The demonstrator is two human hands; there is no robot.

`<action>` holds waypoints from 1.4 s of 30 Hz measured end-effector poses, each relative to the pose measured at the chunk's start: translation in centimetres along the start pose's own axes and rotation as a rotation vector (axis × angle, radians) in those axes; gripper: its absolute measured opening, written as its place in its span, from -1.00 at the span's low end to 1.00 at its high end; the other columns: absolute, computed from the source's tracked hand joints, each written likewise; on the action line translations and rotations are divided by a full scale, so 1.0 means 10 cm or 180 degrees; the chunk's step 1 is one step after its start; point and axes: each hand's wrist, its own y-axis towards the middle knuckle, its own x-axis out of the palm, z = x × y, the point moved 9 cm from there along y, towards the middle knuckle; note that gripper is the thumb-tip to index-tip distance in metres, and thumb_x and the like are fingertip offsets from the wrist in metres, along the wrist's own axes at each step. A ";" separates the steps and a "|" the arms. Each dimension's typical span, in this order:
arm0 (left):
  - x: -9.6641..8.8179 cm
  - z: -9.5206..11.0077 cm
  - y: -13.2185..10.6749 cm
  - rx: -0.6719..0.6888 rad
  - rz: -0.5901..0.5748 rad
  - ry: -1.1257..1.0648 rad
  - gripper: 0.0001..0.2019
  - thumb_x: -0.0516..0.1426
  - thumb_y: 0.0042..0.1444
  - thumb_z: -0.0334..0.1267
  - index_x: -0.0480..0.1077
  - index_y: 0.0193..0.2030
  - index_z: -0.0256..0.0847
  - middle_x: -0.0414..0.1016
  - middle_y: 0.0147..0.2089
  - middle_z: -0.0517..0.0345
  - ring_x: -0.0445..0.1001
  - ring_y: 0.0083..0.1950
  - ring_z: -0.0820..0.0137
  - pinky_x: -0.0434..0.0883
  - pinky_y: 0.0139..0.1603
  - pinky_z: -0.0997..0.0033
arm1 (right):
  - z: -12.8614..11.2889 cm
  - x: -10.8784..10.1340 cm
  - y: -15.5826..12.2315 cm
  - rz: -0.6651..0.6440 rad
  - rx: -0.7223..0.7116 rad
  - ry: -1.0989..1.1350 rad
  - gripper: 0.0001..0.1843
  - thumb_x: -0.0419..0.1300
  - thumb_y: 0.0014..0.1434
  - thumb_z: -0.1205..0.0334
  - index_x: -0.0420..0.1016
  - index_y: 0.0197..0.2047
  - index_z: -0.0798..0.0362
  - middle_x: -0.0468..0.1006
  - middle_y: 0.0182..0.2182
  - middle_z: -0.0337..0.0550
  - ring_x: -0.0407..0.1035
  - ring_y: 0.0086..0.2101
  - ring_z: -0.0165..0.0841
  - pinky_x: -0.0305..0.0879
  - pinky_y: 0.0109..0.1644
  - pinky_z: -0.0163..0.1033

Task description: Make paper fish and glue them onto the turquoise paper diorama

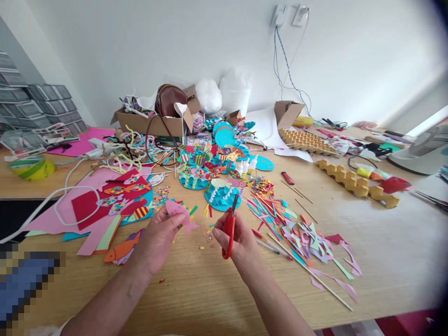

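Pink paper fish (177, 208) is up off the table (196, 294), pinched between the thumb and fingers of the person's left hand (157, 239), left of the middle of the view. Its long axis runs aslant: the rounded head end points up and to the left, away from the person, while the forked tail slopes down to the right, toward the other hand. The right hand (242, 237) is closed around the red-handled scissors (228, 235), whose blades point up and away from the person; whether the tips are parted is too small to tell. The left hand has the fish in its grip, and the scissors are off to the tail's side, near it but not touching, with bare wood in the gap between the two hands. Beside the left forearm, an orange paper fish (119, 251) lies flat; past the right hand are coloured paper scraps (317, 238) and a long thin stick (315, 276)
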 end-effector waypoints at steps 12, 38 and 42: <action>0.20 -0.18 -0.10 -0.0404 -0.0155 -0.0724 -0.86 0.27 -0.21 -0.33 0.38 -0.50 -0.22 0.38 -0.50 0.29 0.32 -0.42 0.52 0.31 -0.35 0.53 | 0.05 0.27 0.06 -0.0216 0.0068 0.0398 -0.66 0.33 -0.20 0.15 0.24 -0.43 0.02 0.36 -0.50 -0.31 0.23 -0.48 -0.44 0.13 -0.43 -0.33; 0.07 0.17 -0.03 -0.0286 -0.0751 0.1170 -0.78 0.27 -0.18 -0.22 0.37 -0.37 -0.18 0.35 -0.52 0.32 0.31 -0.45 0.48 0.22 -0.43 0.55 | -0.33 0.28 0.07 -0.0682 -0.0592 -0.1495 -0.87 0.11 -0.03 0.36 0.19 -0.40 0.04 0.28 -0.50 -0.32 0.16 -0.48 -0.46 0.07 -0.45 -0.35; 0.10 0.27 -0.04 -0.0203 -0.0818 0.1377 -0.81 0.25 -0.18 -0.21 0.36 -0.44 -0.20 0.38 -0.52 0.28 0.32 -0.45 0.46 0.20 -0.45 0.53 | -0.41 0.25 0.05 -0.0668 -0.0628 -0.1269 -0.85 0.15 0.00 0.29 0.21 -0.36 0.04 0.30 -0.47 -0.30 0.18 -0.46 -0.45 0.13 -0.40 -0.33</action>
